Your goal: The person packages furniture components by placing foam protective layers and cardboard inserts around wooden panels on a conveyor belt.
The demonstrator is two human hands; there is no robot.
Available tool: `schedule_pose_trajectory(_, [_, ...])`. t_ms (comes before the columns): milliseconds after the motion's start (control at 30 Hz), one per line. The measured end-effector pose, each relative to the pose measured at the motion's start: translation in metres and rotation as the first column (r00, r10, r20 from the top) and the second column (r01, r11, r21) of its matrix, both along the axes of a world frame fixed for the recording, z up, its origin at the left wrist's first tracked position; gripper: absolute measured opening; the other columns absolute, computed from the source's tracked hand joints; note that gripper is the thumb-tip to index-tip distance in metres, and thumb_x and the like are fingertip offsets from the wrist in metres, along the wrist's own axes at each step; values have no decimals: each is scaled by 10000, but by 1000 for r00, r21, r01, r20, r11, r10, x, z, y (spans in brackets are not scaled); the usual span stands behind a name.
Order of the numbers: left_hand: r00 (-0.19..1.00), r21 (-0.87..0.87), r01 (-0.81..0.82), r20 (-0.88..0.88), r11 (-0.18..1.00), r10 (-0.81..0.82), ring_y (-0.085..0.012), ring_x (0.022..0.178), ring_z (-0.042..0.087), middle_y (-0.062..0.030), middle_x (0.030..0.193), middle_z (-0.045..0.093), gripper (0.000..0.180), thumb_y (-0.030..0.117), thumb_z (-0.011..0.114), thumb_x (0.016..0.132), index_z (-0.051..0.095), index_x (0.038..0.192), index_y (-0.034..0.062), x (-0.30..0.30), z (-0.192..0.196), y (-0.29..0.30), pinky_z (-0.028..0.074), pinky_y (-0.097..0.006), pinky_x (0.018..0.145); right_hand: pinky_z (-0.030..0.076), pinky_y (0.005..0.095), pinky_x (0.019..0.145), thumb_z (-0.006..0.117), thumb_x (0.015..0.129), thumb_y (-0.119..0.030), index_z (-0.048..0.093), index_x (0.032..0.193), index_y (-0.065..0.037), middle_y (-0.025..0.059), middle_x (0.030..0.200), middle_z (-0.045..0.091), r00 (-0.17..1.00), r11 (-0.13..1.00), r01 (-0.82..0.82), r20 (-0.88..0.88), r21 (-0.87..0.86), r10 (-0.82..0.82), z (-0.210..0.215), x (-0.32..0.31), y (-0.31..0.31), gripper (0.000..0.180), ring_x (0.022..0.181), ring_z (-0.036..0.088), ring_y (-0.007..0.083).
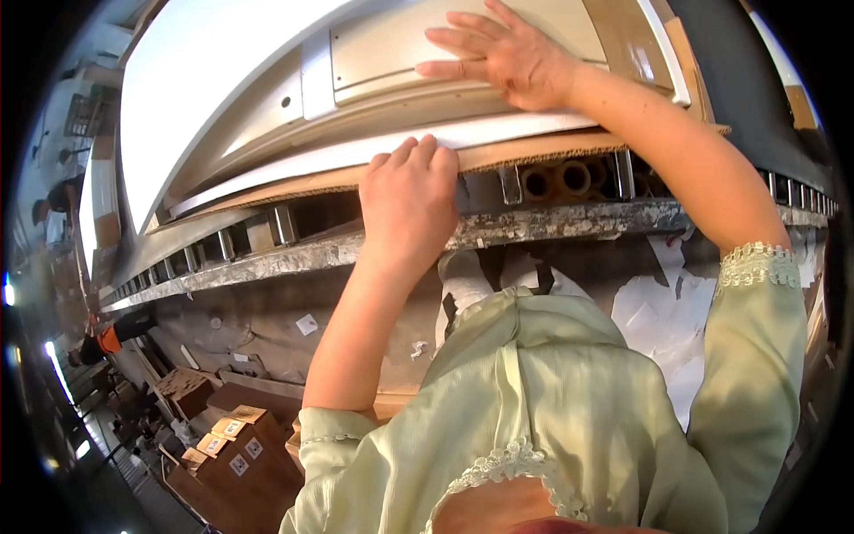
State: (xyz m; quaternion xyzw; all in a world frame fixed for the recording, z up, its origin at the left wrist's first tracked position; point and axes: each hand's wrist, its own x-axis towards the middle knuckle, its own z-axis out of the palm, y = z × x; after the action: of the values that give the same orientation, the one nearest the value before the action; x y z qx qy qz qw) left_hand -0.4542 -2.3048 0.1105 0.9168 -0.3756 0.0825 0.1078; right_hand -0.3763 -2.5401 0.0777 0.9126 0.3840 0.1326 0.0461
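An open cardboard carton [498,158] lies in front of me with cream panels [391,53] in it, some with small holes and grooves. A long white strip [311,162] runs along the carton's near side. My left hand [411,200] is closed over this near edge, fingers bent across the white strip and the cardboard; its fingertips are hidden. Over the panels, farther right, my right hand [516,62] is open with its fingers spread, holding nothing. Whether its palm touches a panel I cannot tell. A large white sheet [205,80] covers the carton's left part.
The carton rests on a roller conveyor [285,224] with a worn metal rail [551,222]. Cardboard tubes [574,178] show beneath it. White scraps [658,311] lie on the floor at right. Brown boxes [236,463] stand lower left. Another person [64,200] is far left.
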Motion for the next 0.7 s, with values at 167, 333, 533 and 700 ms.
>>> schedule_pose_trajectory(167, [998,-41,-7,56,999,9,-274,988,659,-107,1027,690,219,13,676,669,594,865,68,-2,-10,3,500,-393,793,135,632,1134,659,798,-247,154,1506,-423,84,1587,153,972,987,84,-207,-139,-112,9,-2,3,887,1457,154,314])
schedule_pose_trajectory(333, [1000,7,-26,12,1000,26,-268,978,661,-96,997,690,184,34,682,693,591,850,66,-2,-5,0,501,-391,783,189,489,1187,774,676,-125,253,1477,-417,-2,1551,262,992,987,125,-13,-99,-127,-1,-4,4,999,1418,265,244])
schedule_pose_trajectory(533, [998,8,14,-55,1000,-13,-283,903,657,-99,925,676,276,146,736,716,599,938,56,14,9,6,498,-387,775,213,461,1183,839,622,-204,236,1486,-399,-7,1553,249,995,994,96,-20,-47,-97,-2,-5,8,1071,1416,260,239])
schedule_pose_trajectory(700, [870,471,-200,-318,859,377,-233,866,664,-84,887,704,695,460,790,738,586,1280,76,74,53,64,511,-388,850,226,443,1179,851,621,-226,232,1491,-368,-11,1552,245,995,993,102,-13,-67,-103,-5,-6,6,1077,1419,245,236])
